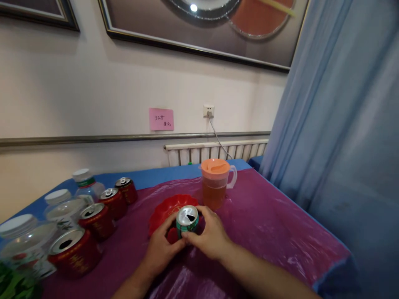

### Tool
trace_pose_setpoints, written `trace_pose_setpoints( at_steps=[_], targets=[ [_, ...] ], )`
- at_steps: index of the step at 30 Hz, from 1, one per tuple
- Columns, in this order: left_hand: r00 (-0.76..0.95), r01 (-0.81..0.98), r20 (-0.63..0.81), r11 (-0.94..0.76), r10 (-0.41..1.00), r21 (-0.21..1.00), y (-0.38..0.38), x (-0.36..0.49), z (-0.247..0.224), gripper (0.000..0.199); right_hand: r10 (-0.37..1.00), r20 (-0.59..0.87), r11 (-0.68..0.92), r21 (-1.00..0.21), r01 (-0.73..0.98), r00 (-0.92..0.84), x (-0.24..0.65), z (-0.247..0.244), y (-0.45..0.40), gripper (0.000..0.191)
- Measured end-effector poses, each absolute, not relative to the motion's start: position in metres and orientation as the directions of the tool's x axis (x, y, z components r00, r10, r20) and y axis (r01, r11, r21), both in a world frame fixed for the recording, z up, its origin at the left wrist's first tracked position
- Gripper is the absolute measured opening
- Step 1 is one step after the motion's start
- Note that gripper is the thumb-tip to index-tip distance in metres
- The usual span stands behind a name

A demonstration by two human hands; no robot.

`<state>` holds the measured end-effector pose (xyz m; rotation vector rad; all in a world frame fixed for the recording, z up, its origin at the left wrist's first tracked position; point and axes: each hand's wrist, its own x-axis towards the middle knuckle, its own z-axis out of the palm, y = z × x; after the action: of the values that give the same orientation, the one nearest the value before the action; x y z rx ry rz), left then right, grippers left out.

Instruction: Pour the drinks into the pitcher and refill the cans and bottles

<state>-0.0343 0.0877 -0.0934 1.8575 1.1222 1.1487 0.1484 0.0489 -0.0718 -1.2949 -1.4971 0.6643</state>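
Note:
A green drink can (187, 222) with a silver top and an opened mouth is between my two hands, in the lower middle of the view. My left hand (164, 241) curls around its left side, fingers and thumb against it. From the right, my right hand (213, 232) wraps the can, thumb across its front. Just behind the can lies a red scalloped plate (158, 209), partly hidden by the can and my hands. Beyond my right hand stands a clear pitcher (213, 193) of amber liquid with an orange lid.
Several opened red cans (98, 224) stand in a row at the left. Clear jars with white lids (59, 197) line up behind them, and green leaves (15, 282) show at the lower left corner. Purple plastic sheeting (274, 224) covers the table; a blue curtain (339, 137) hangs at right.

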Motion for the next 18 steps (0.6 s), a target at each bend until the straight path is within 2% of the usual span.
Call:
trace_pose_setpoints(
  at_steps=[4, 6, 11, 15, 18],
  targets=[
    [0.327, 0.270, 0.300, -0.393, 0.896, 0.879, 0.088, -0.033, -0.102, 0.087, 0.919, 0.362, 0.275, -0.871, 0.408, 0.154, 0.159, -0.074, 0.044, 0.051],
    [0.338, 0.251, 0.290, -0.383, 0.895, 0.889, 0.088, -0.033, -0.103, 0.088, 0.903, 0.386, 0.289, -0.871, 0.398, 0.189, 0.173, -0.074, 0.040, 0.050],
    [0.258, 0.353, 0.337, -0.413, 0.906, 0.840, 0.085, -0.035, -0.095, 0.067, 0.845, 0.439, 0.285, -0.852, 0.439, 0.304, 0.240, -0.078, 0.031, 0.049],
    [0.191, 0.453, 0.430, -0.468, 0.882, 0.759, 0.083, -0.037, -0.091, 0.048, 0.778, 0.422, 0.125, -0.830, 0.543, 0.465, 0.321, -0.089, 0.052, 0.057],
    [0.151, 0.498, 0.465, -0.474, 0.872, 0.726, 0.084, -0.039, -0.093, 0.044, 0.710, 0.415, 0.015, -0.817, 0.577, 0.569, 0.380, -0.097, 0.089, 0.061]
  ],
)
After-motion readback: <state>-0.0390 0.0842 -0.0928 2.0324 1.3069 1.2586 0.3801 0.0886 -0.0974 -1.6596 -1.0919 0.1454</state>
